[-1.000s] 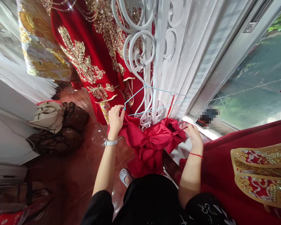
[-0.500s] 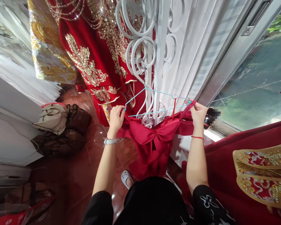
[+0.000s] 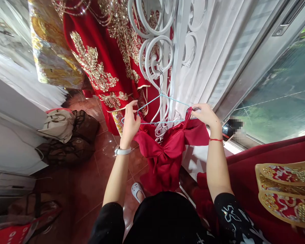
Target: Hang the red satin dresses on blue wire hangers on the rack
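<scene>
A red dress (image 3: 165,150) with a bow-shaped bodice hangs in front of me from a thin light-blue clothes hanger (image 3: 149,103). The fingers of my left hand (image 3: 130,125) are closed around the hanger's left end, beside the dress's left strap. My right hand (image 3: 207,115) pinches the right shoulder strap (image 3: 188,114), which lies over the right arm of the hanger. The hanger's hook reaches up against a white scrolled metal stand (image 3: 159,54); whether it is hooked there I cannot tell.
Red garments with gold beading (image 3: 93,66) hang behind, at the left. Bags (image 3: 58,125) lie on the tiled floor (image 3: 103,156). To the right are a glass pane (image 3: 277,98) and a red cloth with gold embroidery (image 3: 287,183). A black object stands beside my right wrist, partly blurred.
My right hand has shifted inward along the hanger with the strap, which now sits over its right arm. My left hand has turned slightly and moved a little right.
</scene>
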Demonstrator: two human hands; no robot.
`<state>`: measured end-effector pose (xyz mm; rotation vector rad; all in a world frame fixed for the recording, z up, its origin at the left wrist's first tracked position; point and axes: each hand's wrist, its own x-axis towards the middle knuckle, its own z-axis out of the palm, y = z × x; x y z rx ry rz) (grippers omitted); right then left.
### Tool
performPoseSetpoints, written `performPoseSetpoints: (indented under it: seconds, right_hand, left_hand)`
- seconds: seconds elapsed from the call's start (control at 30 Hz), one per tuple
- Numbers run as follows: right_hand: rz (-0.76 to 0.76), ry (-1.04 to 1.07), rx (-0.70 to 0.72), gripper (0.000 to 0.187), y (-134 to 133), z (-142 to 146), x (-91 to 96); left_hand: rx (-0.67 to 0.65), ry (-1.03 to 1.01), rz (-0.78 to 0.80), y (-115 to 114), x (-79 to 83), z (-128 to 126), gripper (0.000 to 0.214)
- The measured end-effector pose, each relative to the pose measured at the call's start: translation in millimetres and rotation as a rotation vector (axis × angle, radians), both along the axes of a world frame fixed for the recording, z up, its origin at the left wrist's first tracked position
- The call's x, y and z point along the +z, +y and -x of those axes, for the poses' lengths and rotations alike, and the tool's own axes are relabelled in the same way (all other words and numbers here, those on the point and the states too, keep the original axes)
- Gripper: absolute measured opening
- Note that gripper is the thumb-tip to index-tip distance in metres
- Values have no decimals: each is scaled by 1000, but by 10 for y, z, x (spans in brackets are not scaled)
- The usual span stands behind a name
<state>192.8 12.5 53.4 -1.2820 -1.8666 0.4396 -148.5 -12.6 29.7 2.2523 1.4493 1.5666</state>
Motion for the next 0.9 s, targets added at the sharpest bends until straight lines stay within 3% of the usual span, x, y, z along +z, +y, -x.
performPoseSetpoints:
  seconds: [0.1, 0.17, 0.23, 0.4, 0.53, 0.63, 0.77, 0.9]
  right_hand:
    - [47, 25, -86, 23, 27, -33, -133]
    - [44, 36, -71, 32, 12, -48, -206]
    - [-43, 26, -52, 33, -37, -12, -246]
    - [-380, 31, -162, 35, -249, 348, -238]
    - [-438, -21, -82, 26, -350, 659, -232]
    - [-432, -14, -51, 26, -365, 800, -277]
    - [-438, 78, -70, 27, -384, 1043, -363]
    - [-265, 58, 189, 36, -286, 1537, -391]
  left_hand:
    - [19, -61, -5, -85, -34, 65, 62]
    - [6, -37, -7, -131, -27, 139, 62]
    - [-14, 46, -12, -143, 8, 197, 63]
    - [32, 303, 10, 4, 122, 235, 73]
    - [88, 382, 38, 122, 173, 204, 75]
    - [145, 329, 11, 64, 125, 138, 72]
    - [255, 87, -77, -75, -67, 46, 63]
    - [264, -54, -109, -1, -76, 20, 53]
